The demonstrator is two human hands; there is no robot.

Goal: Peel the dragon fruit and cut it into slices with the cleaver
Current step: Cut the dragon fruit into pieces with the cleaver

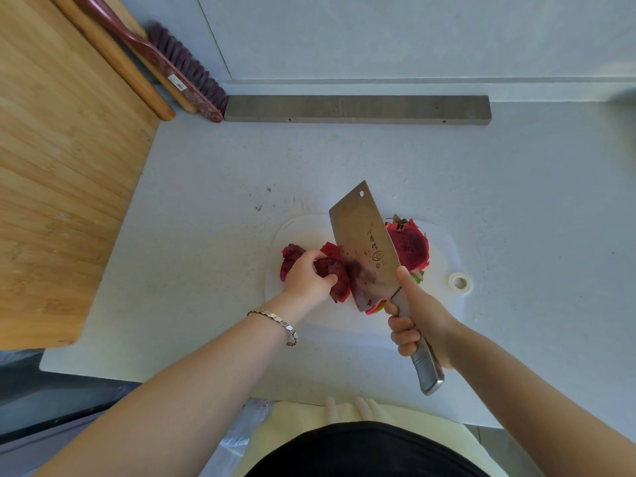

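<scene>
Black clothing (361,449) fills the near edge, with both bare forearms reaching out over a pale speckled countertop (206,187). A silver link bracelet (275,321) circles the left wrist.

The left hand (306,277) curls round a wet, deep-red chunk of peeled dragon fruit flesh (330,266) on a white plastic cutting board (444,242). The right hand (416,325) wraps the ribbed metal handle of a broad steel cleaver (364,249), thumb laid along the blade's heel. Its long axis runs from near-right to far-left. The juice-smeared flat faces up and the cutting edge is turned left against the held chunk.

Right of the blade sits a pink-skinned dragon fruit half (409,246), its seeded cut face upward. A large bamboo board (62,166) lies far left.
</scene>
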